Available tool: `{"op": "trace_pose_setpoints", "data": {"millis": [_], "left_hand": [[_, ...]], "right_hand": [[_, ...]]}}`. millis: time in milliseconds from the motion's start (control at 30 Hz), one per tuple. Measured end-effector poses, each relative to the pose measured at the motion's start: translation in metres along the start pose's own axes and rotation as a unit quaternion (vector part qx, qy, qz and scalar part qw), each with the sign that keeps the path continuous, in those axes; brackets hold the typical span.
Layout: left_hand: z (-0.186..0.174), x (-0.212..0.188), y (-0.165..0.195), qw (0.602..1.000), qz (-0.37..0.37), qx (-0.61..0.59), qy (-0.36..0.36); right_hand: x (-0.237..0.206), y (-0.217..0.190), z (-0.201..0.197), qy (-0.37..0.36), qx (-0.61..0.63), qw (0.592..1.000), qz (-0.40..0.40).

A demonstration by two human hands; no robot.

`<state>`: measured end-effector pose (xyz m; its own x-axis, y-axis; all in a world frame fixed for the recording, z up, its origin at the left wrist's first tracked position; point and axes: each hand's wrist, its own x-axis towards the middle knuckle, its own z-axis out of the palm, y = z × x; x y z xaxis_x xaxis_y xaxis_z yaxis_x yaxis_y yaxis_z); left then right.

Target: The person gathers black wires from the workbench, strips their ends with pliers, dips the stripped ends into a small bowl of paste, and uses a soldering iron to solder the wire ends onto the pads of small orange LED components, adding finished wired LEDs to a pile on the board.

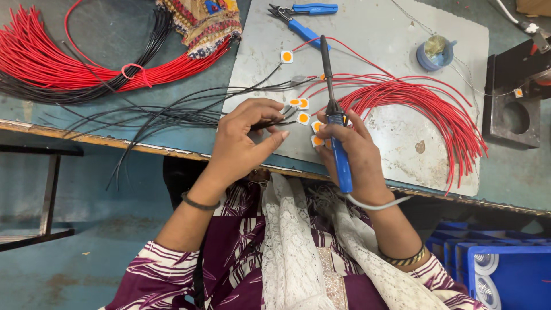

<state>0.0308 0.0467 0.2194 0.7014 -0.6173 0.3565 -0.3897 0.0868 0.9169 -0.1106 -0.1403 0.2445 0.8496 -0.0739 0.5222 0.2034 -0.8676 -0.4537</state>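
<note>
Head view: the right hand [350, 146] has its fingers clamped around a blue-handled soldering iron with a black shaft [333, 109]. The iron's long axis runs nearly straight away from the person, handle toward the body and tip pointing to the far side of the grey metal sheet [396, 34] on the surface; its white cord trails off by the wrist.

The left hand [244, 135] has fingertips pinched together on the ends of thin black wires [172, 112], holding them just at a small white square chip with an orange centre [303, 118]. Several such chips lie between the two hands, already touching black or red leads, so by the look of it some joints are made. One chip [287, 56] lies apart further up the sheet. A fan of loose red wires [425, 103] curves to the right, and a large tied bundle of red and black wires [69, 63] lies at far left, suggesting much is left. Blue-handled cutters [301, 17] rest at the sheet's far edge.
</note>
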Motion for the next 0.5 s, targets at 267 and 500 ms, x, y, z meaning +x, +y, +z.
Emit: {"op": "trace_pose_setpoints", "data": {"millis": [267, 500], "left_hand": [[0.006, -0.003, 0.003, 0.988, 0.118, 0.067, 0.069], [0.009, -0.014, -0.003, 0.998, 0.062, 0.009, -0.013]], "right_hand": [[-0.017, -0.001, 0.017, -0.028, 0.156, 0.986, 0.057], [-0.022, 0.019, 0.008, -0.089, 0.149, 0.976, 0.132]]}}
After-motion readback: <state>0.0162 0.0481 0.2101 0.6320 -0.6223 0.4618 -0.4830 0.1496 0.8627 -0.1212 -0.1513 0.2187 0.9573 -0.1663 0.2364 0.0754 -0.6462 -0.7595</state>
